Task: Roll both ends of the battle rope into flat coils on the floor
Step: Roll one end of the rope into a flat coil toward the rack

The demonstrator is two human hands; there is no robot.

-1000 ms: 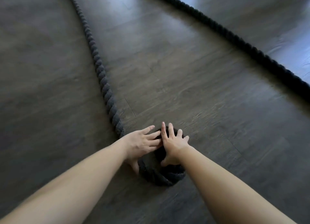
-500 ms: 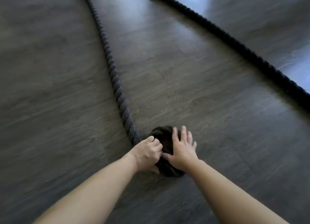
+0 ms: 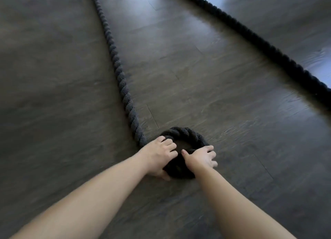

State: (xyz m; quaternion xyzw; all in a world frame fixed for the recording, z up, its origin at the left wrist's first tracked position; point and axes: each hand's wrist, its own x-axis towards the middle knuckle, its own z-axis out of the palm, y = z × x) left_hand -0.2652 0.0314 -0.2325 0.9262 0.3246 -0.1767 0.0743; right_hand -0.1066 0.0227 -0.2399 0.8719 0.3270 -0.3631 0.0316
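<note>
Two rope runs: the battle rope (image 3: 114, 63) is laid across the dark floor (image 3: 206, 88) in two long stretches, one leading down to the hands, the other (image 3: 250, 34) well apart, crossing the upper right
Floor: more bare planking is seen between coil and camera than a second ago, so the view has been shifted back and left
Coil: a small flat coil (image 3: 186, 136) is formed at the near end, a single loop around a patch of bare floor; a second ago it was a tighter lump hidden under both palms, so the first turn has been opened and laid round
Left hand: the left hand (image 3: 159, 156) is curled over the coil's near-left side, gripping the rope where the long run joins
Right hand: the right hand (image 3: 200, 158) is pressed on the coil's near-right edge, fingers spread and fairly straight, thumb hooked inward; nothing is clasped
Progress: judged early, with one turn made, most of this run unrolled and the far run untouched
</note>
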